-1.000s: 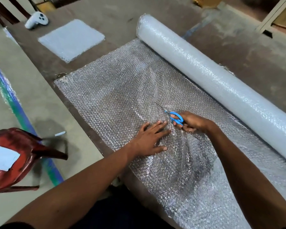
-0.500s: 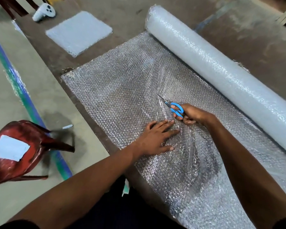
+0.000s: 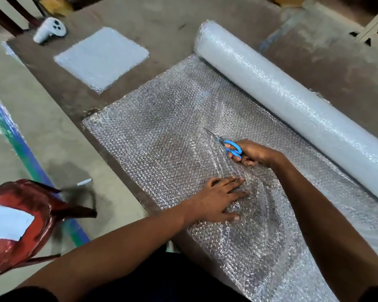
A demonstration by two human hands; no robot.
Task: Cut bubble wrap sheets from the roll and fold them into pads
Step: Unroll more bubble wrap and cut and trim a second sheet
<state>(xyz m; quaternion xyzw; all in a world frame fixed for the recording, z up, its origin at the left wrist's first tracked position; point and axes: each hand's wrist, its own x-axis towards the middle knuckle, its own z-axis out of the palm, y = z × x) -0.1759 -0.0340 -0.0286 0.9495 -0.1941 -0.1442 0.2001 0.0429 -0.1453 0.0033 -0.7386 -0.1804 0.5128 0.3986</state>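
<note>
A long bubble wrap roll [image 3: 292,99] lies across the brown table, with a sheet [image 3: 153,136] unrolled from it toward me. My right hand [image 3: 253,153] grips blue-handled scissors [image 3: 229,146], blades pointing away up the sheet along a cut line. My left hand [image 3: 218,199] presses flat on the sheet just left of the cut, fingers straight. The sheet is rumpled around and below both hands. A folded bubble wrap pad [image 3: 102,58] lies at the far left of the table.
A white handheld controller [image 3: 50,29] lies beyond the pad near the table's far corner. A red plastic chair [image 3: 20,223] stands on the concrete floor to my left, beside a blue-green floor stripe [image 3: 15,140]. A small white scrap [image 3: 84,182] lies on the floor.
The scissors and my right hand have moved forward along the cut, away from me. My left hand stays pressed on the sheet, now farther behind the scissors.
</note>
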